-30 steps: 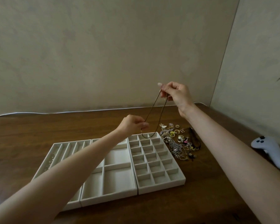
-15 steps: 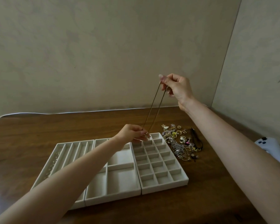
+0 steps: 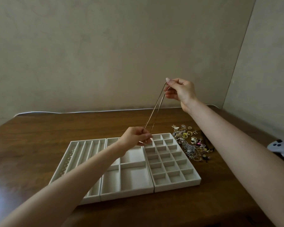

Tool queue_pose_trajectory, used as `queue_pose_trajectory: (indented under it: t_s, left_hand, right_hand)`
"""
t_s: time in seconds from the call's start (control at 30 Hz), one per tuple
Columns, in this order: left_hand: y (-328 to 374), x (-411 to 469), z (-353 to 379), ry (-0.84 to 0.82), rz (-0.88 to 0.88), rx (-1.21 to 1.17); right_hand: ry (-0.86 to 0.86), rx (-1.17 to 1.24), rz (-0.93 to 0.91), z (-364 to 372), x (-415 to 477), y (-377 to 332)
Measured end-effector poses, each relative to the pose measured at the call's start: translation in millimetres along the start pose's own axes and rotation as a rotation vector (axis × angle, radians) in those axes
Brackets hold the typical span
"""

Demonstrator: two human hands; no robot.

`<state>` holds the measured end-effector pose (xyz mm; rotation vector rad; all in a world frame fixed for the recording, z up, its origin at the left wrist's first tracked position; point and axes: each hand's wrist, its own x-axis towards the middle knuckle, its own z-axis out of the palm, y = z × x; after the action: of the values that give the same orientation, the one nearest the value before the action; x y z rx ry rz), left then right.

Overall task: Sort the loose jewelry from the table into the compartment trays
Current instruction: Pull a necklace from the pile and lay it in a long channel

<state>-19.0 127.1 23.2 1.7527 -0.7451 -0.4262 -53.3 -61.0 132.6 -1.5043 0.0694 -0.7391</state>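
Brown wooden table (image 3: pixel 39 128) in a corner of plain beige walls, with a white cable (image 3: pixel 72 111) along the back edge. We're mid-step on one gold chain (image 3: pixel 153 112). The right hand (image 3: pixel 181 91) pinches the top of the loop up high. The left hand (image 3: pixel 134 136) pinches the low end just above the far edge of the trays. Hands are well apart, both clamped on the chain, which runs doubled and taut between them, clear of the table. We read this as straightening it before stowing.

Three white trays sit side by side, touching. The left tray (image 3: pixel 92 199) has long narrow slots, and its far-left slot holds a row of small pale pieces (image 3: pixel 67 161) (too small to name). The middle tray (image 3: pixel 126 194) has a few big compartments with nothing visible in them, though the left forearm hides part. The right tray (image 3: pixel 177 185) is a grid of small cells, all bare as far as we can see.

The jewelry pile (image 3: pixel 190 143) lies just beside the right tray, so most of the job looks undone. Next move, our guess: carry the chain over to a long slot and feed the low end in first. Keep tension on it so it doesn't bunch or straddle a divider.
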Motion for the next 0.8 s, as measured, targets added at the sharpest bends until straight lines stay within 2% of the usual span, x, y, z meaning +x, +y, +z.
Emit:
queue_pose_trajectory:
  t_s: [0.17,0.33,0.53,0.67,0.8]
  left_hand:
    - [-8.2,-17.3,-13.9,0.13,0.01,0.003]
    - [-10.8,-37.3,-28.5,0.276,0.023,-0.125]
    - [-9.0,-68.3,-51.4,0.44,0.109,-0.282]
    - [-12.1,-94.8,-68.9,0.515,0.19,-0.165]
    - [-20.1,-120.2,-86.1,0.536,0.196,0.073]
  right_hand:
    - [0.058,0.068,0.1,4.3,0.7,9.8]
    - [0.089,0.113,0.212,13.5,0.2,20.7]
    - [0.071,0.265,0.472,35.9,-5.0,39.0]
    - [0.043,0.323,0.568,62.7,-10.0,54.1]
    - [-0.009,0.265,0.561,103.0,-18.1,69.0]
